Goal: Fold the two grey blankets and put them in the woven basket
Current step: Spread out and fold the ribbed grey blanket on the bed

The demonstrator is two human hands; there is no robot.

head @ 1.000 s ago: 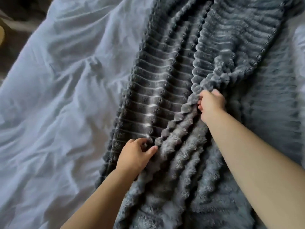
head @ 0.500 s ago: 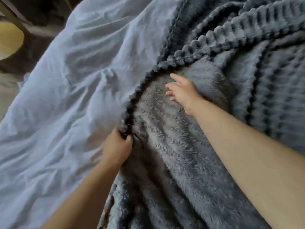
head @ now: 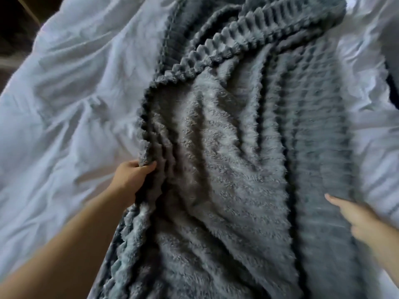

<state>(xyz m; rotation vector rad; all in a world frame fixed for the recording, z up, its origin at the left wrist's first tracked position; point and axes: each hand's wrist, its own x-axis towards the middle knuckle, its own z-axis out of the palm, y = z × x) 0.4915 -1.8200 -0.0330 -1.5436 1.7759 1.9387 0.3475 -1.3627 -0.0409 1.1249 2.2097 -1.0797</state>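
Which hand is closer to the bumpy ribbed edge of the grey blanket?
Left. The left hand grips the ribbed edge at its lower end; the right hand, blurred, is across the grey blanket at its other side.

A white, heavily crumpled cotton bed sheet (head: 64, 108) covers the bed, filling the left side of the view and showing again as a narrower strip along the right. Its creases run in soft ridges with shallow grey shadows between them. Beyond the sheet's upper left edge lies a dark patch of floor (head: 10, 33), crossed by a thin light-brown slanted bar (head: 29, 8). At the far right edge a dark, indistinct shape (head: 392, 67) lies against the sheet; what it is cannot be told.
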